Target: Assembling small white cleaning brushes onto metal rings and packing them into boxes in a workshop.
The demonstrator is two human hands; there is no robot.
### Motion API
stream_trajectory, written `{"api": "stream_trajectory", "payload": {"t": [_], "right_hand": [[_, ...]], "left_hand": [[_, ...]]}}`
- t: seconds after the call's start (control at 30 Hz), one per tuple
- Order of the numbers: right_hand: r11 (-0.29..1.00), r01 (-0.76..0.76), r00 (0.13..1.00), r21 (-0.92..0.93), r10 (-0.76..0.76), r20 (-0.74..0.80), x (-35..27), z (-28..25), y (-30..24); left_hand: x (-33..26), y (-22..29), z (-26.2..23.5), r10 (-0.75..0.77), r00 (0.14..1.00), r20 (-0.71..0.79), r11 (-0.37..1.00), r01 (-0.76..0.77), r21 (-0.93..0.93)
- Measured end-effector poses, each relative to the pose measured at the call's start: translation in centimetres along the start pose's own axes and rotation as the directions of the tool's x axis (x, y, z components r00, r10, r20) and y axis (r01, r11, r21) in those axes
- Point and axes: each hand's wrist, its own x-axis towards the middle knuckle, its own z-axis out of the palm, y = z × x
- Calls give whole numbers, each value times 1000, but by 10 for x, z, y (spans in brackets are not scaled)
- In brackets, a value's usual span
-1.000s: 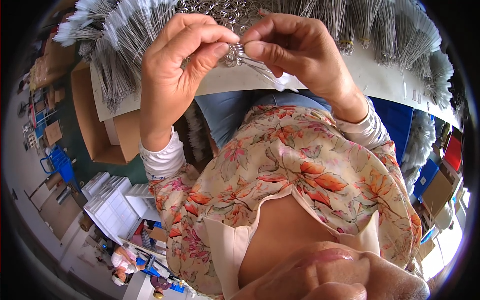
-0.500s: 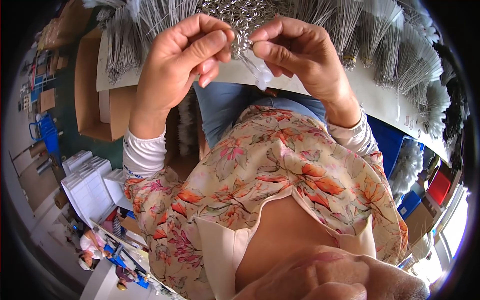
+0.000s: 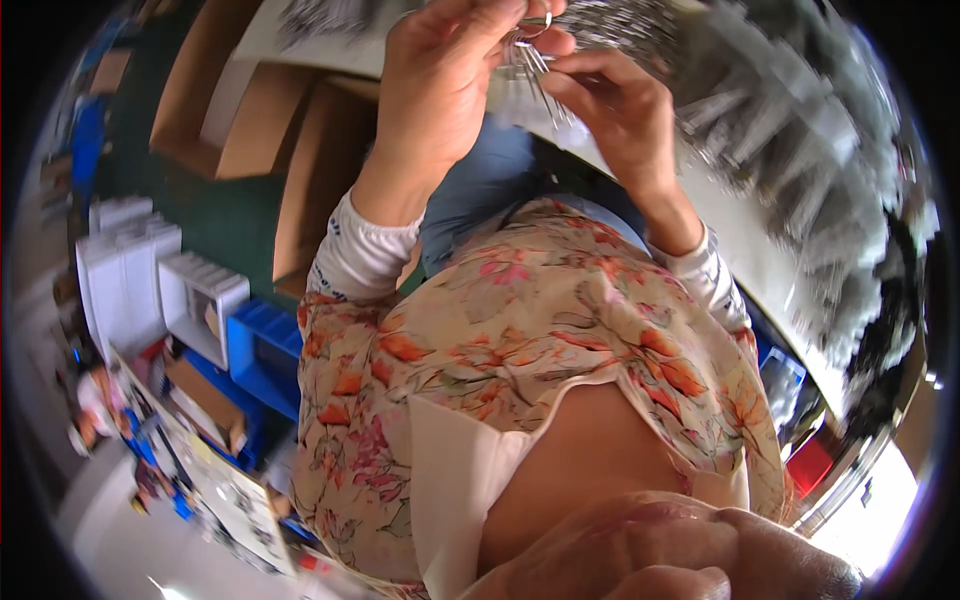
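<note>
Both hands pinch one metal ring bunch point(image 3: 528, 45) (blurred) at twelve o'clock: left hand point(image 3: 440, 90), right hand point(image 3: 615, 110)

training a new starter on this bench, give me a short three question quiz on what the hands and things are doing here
1. True or false: both hands are raised together at the top of the view, pinching one small bunch of thin silvery metal pieces.
2. Which lies on the floor at the person's left? A) blue plastic crate B) red bucket C) green hose
3. What colour are the sleeve cuffs at the wrists?

Key:
1. True: the left hand and right hand meet on the small bunch of thin silvery metal pieces.
2. A: the blue plastic crate sits beside a white open box.
3. White: the white sleeve cuffs.
</note>
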Motion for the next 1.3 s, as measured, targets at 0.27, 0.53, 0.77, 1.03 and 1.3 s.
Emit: {"api": "stream_trajectory", "payload": {"t": [0.27, 0.53, 0.77, 1.03, 1.3], "right_hand": [[963, -261, 952, -75, 269, 147, -15, 10, 38], [855, -99, 969, -509, 200, 148, -22, 40, 73], [606, 386, 901, -695, -84, 427, -36, -9, 45], [497, 434, 878, -752, -45, 477, -39, -21, 16], [448, 432, 882, -783, -30, 470, -57, -66, 1]], "left_hand": [[-76, 119, -111, 116, 973, -201, 894, -14, 448], [-179, 18, -312, 49, 806, -590, 528, 480, 701], [-258, -160, -326, -292, 738, -608, -381, 493, 782], [-309, -255, -349, -493, 350, -796, -471, 662, 583], [-372, -307, -315, -193, 421, -886, -658, 614, 435]]}}
